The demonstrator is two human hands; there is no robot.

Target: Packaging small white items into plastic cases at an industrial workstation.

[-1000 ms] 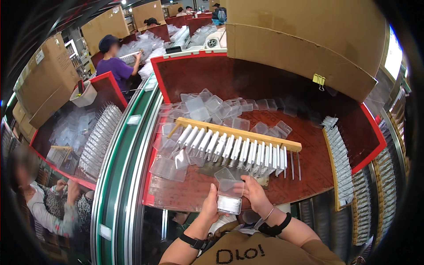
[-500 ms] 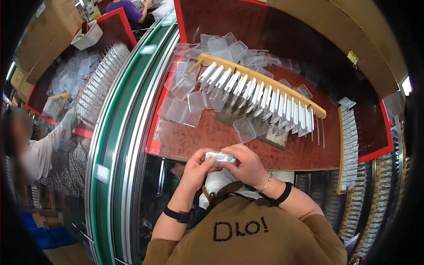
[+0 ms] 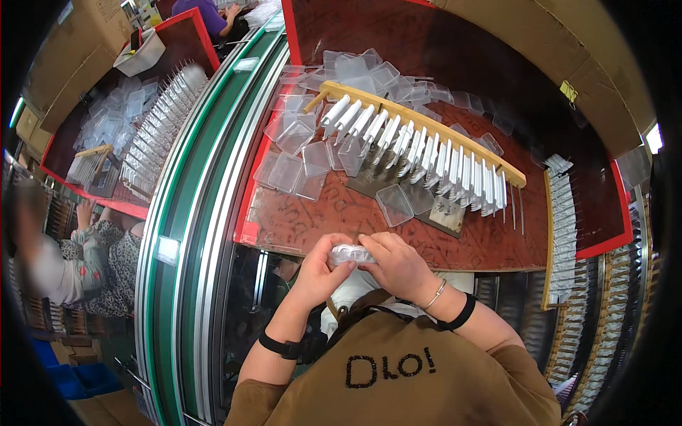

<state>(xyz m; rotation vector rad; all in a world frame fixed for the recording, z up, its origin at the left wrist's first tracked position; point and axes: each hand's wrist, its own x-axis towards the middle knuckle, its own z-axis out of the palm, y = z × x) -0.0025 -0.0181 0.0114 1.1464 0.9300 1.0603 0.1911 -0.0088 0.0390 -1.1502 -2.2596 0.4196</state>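
Above my lap, near the front edge of the red table, my left hand [image 3: 317, 273] and my right hand [image 3: 400, 268] are both closed on a small clear plastic box [image 3: 350, 254]. Something whitish shows inside it, too small and glossy to make out. Thumbs and fingers press on the box from both ends. Just beyond my hands lies an open clear box piece [image 3: 395, 205]. Farther back, a wooden rack [image 3: 444, 135] carries a row of white folded pieces [image 3: 414, 153] hanging on metal prongs.
Loose clear boxes [image 3: 288, 170] lie piled at the table's left and back. A green conveyor [image 3: 202, 184] runs along my left, carrying a small box [image 3: 168, 250]. Another loaded rack [image 3: 561, 234] leans at the right edge. A co-worker [image 3: 92, 266] sits beyond the conveyor.
The boxes on the conveyor have moved away from me. My fingers have shifted slightly around the held box. The co-worker's arm has come down from their rack toward their lap.
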